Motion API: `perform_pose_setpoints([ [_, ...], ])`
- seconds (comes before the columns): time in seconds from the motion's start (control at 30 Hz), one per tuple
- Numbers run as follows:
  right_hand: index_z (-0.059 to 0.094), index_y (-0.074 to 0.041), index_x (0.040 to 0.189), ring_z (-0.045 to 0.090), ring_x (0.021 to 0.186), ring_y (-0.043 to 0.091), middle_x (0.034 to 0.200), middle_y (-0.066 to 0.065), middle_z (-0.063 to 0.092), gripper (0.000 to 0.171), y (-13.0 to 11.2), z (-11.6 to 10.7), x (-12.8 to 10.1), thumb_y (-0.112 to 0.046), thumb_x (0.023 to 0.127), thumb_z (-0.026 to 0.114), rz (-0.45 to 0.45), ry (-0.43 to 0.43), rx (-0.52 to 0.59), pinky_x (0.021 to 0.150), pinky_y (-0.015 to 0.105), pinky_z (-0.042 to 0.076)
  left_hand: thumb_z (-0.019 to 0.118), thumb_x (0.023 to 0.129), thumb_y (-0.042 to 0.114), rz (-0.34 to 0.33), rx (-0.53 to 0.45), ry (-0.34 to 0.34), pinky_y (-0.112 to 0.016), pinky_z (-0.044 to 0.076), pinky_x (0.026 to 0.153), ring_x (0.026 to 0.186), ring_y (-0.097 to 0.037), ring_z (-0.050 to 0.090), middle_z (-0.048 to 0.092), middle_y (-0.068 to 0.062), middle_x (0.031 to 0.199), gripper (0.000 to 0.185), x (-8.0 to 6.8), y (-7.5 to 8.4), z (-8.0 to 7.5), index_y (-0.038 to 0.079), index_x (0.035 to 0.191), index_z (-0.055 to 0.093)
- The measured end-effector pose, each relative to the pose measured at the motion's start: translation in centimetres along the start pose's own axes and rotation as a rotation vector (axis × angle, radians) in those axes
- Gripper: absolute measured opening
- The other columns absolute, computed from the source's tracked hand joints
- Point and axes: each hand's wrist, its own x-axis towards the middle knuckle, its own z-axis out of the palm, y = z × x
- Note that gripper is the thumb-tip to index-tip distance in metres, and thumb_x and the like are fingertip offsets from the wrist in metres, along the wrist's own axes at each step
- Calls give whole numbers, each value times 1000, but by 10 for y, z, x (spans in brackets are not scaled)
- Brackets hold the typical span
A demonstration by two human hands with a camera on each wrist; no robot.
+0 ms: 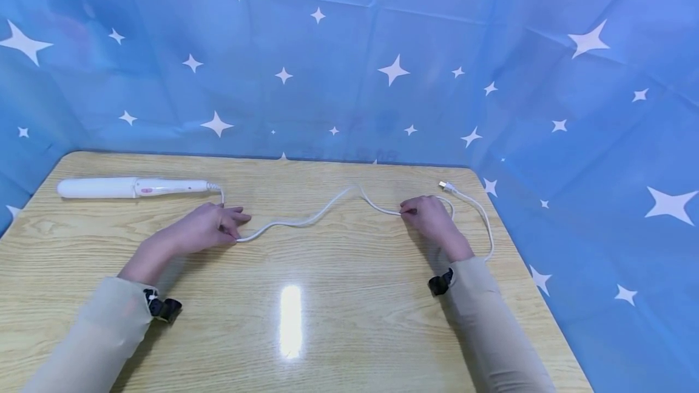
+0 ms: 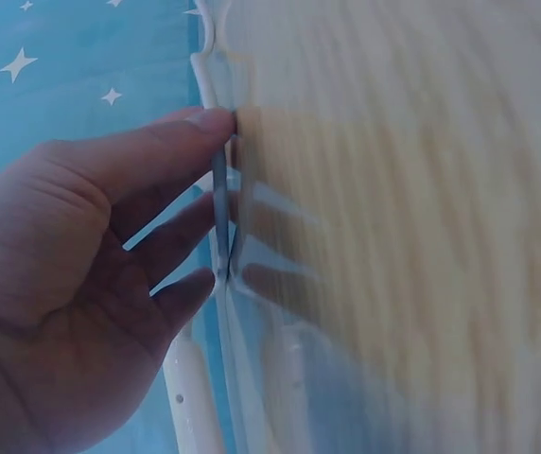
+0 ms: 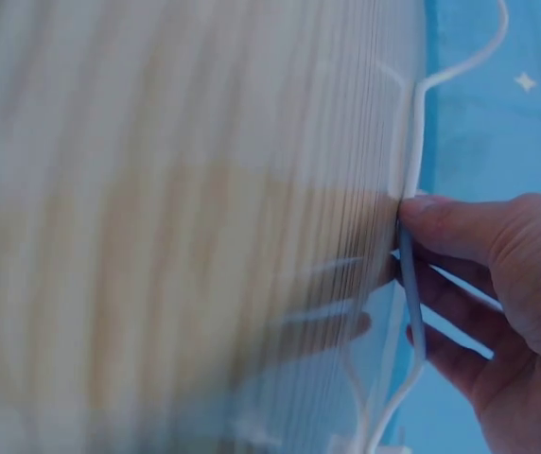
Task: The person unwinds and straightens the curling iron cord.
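Two hands are pinching a white cord (image 1: 306,221) on the table (image 1: 349,320). Left hand (image 1: 210,227) and right hand (image 1: 428,214) are each gripping it between thumb and curled fingers. Its iron (image 1: 133,187) is lying far left.

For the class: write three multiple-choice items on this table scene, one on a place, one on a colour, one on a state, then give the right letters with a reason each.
1. Where does the hair iron lie on the table?
A. far left
B. far right
C. near middle

2. What colour is the cord?
A. black
B. white
C. red

3. What is the plug doing?
A. sitting in a socket
B. held in a hand
C. lying loose on the table

Answers:
1 A, it lies beyond the left hand.
2 B, white from iron to plug.
3 C, it lies bare beyond the right hand, which pinches the cord.
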Motion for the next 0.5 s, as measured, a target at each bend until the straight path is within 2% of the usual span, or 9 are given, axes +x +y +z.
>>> perform_pose_setpoints([
  [0.1, 81, -4, 95, 72, 100, 35, 109, 18, 75, 9, 4, -1, -1, 0, 93, 73, 32, -4, 10, 89, 50, 61, 79, 85, -2, -17, -10, -17, -74, 24, 115, 135, -50, 46, 65, -24, 132, 18, -4, 0, -3, 16, 83, 81],
  [0.23, 81, -3, 96, 72, 102, 36, 111, 19, 75, 9, 6, -2, -2, -1, 94, 73, 49, -13, 17, 91, 50, 60, 80, 84, -1, -29, -13, -18, -73, 29, 114, 135, -50, 46, 65, -24, 132, 17, -7, 1, -3, 15, 84, 81],
  [0.4, 80, -4, 98, 73, 95, 32, 105, 15, 76, 7, 3, -2, -1, -5, 94, 75, 82, -22, 23, 86, 48, 61, 83, 84, 8, -70, -24, -1, -73, 23, 116, 138, -49, 44, 64, -21, 134, 9, -8, 1, -1, 13, 92, 82],
  [0.5, 79, -6, 101, 72, 93, 29, 103, 12, 76, 9, -1, -3, 0, -8, 94, 74, 114, -39, 72, 84, 47, 61, 84, 86, 15, -92, -37, 16, -74, 19, 117, 138, -48, 44, 63, -21, 136, 18, -8, 2, 1, 8, 102, 81],
])
